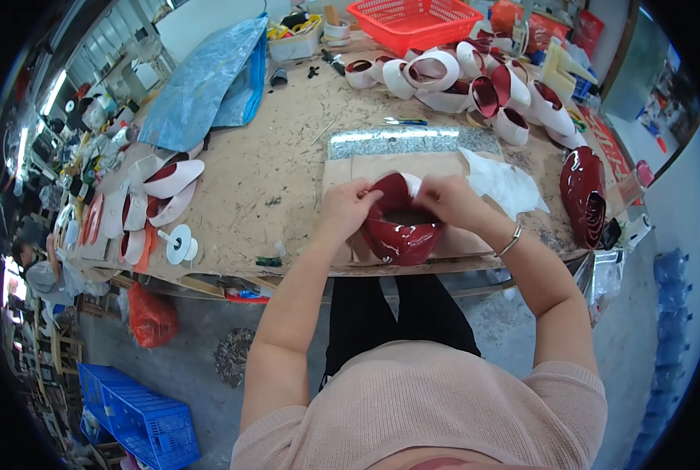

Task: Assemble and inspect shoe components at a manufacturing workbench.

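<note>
A glossy dark red shoe upper (401, 235) with a white lining sits over brown paper at the near edge of the workbench (279, 168). My left hand (346, 207) grips its left rim, fingers closed on the edge. My right hand (448, 200), with a metal bangle at the wrist, pinches the upper's right rim and the white lining there. White tissue paper (506, 184) lies just right of my right hand.
A speckled stone slab (413, 142) lies beyond the paper. Several red-and-white uppers (483, 82) are piled at the back right, more white ones (166, 188) at the left. A stack of red uppers (583, 192) stands right. A red basket (413, 22), a blue bag (209, 82) and a blue floor crate (138, 415) are around.
</note>
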Motion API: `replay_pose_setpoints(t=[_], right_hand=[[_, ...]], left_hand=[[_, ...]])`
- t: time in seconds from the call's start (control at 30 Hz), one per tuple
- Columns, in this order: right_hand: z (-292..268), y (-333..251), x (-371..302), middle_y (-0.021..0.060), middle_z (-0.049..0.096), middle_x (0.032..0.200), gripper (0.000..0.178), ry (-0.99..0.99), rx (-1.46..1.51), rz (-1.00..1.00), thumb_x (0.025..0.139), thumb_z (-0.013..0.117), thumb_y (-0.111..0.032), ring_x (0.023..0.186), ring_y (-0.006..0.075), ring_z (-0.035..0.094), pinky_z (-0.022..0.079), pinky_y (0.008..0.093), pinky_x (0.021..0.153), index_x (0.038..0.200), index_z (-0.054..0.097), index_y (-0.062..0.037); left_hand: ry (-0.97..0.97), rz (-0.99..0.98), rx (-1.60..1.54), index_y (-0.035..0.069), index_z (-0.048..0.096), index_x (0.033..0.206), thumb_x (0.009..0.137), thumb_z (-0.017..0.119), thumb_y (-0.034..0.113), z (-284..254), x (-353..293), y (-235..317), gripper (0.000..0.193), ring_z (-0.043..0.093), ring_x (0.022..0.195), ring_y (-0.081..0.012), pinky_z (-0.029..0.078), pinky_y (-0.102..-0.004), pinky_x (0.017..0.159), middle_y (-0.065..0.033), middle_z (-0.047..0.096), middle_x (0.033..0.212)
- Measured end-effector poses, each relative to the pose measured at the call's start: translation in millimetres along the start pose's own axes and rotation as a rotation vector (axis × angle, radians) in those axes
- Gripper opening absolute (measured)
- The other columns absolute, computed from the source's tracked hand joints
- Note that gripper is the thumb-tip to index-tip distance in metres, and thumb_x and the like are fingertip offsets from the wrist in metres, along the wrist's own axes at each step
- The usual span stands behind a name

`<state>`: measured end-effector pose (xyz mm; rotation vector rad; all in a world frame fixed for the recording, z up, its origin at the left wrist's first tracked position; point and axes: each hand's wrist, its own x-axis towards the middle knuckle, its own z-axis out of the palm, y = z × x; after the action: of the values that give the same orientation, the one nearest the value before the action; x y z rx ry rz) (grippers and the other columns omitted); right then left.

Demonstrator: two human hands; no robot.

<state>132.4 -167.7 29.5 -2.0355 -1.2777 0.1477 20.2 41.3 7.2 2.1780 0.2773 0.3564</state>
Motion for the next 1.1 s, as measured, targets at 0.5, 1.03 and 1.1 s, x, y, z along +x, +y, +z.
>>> replay_pose_setpoints(t=[0.5,1.03,1.1], right_hand=[[-12.3,-13.8,59.4,0.0128,0.066,0.095,0.047,-0.393,0.08,0.206,0.071,0.073,-0.015,0.088,0.0212,0.062,0.05,0.033,0.081,0.113,0.059,-0.0012],[22.8,-32.1,106.7,0.0214,0.065,0.087,0.034,-0.665,-0.479,-0.031,0.078,0.069,-0.028,0.083,0.0369,0.063,0.05,0.0433,0.076,0.091,0.064,0.0028],[25.3,-27.0,109.3,0.0219,0.065,0.087,0.035,-0.678,-0.534,-0.083,0.078,0.069,-0.029,0.084,0.0382,0.063,0.049,0.044,0.076,0.09,0.064,0.003]], left_hand=[[0.168,0.581,0.483,0.005,0.055,0.123,0.087,0.058,0.042,32.0,-93.3,44.6,0.052,0.055,0.107,-0.0255,0.032,-0.0431,0.096,-0.0111,0.058,0.11],[0.176,0.391,0.6,-0.007,0.055,0.116,0.08,0.061,0.038,43.9,-109.2,18.1,0.057,0.049,0.116,-0.0351,0.033,-0.0428,0.098,-0.0202,0.054,0.122],[0.149,0.373,0.611,-0.007,0.054,0.116,0.079,0.062,0.038,43.8,-108.6,20.6,0.059,0.049,0.113,-0.0357,0.035,-0.043,0.097,-0.0201,0.052,0.122]])
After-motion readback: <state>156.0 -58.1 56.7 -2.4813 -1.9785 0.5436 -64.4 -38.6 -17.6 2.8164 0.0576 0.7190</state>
